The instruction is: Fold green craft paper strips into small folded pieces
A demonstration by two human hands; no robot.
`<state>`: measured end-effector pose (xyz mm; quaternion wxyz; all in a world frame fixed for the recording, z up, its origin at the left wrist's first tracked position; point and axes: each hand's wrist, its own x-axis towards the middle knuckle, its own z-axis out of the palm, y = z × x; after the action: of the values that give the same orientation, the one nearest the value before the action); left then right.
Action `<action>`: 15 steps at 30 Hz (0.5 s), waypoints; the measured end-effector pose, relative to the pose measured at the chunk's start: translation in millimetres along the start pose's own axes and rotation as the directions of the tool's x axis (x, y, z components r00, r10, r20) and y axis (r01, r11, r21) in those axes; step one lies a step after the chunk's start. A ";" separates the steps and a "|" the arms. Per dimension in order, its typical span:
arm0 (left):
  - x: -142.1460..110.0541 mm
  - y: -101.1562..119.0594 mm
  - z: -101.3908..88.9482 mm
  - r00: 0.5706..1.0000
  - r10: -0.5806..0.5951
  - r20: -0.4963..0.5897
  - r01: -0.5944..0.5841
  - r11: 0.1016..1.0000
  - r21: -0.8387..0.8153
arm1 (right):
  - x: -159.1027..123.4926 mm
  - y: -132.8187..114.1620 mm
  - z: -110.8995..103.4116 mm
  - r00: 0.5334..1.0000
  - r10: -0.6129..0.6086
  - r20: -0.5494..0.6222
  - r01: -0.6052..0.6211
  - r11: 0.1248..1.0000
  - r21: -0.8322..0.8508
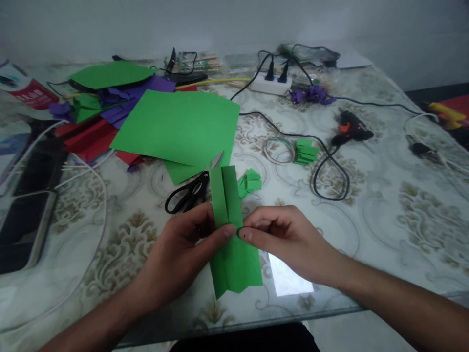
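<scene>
Between my two hands is a strip of green paper with lengthwise folds, standing out over the near part of the table. My left hand grips its left side, thumb pressed flat on the front and fingers behind. At its right edge my right hand pinches the paper between thumb and fingers. Just behind the strip lie black-handled scissors, partly hidden by it, blades pointing to the far right. A small folded green paper piece rests right of the strip's upper end.
Green sheets lie beyond the scissors, with red paper and purple paper further left. A glue gun, its looping cable, a tape roll and a white power strip occupy the right and back. A phone is at left.
</scene>
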<state>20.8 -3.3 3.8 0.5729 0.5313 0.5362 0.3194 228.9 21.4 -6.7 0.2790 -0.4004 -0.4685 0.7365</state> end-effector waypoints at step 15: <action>2.6 0.5 -2.4 0.999 -0.010 0.031 0.006 0.993 0.122 | 1.0 -0.5 -1.3 1.000 0.019 -0.014 -0.020 0.992 -0.125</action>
<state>19.2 -0.1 3.9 0.5492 0.5681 0.5476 0.2755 229.4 23.0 -6.9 0.2490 -0.4262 -0.5079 0.7059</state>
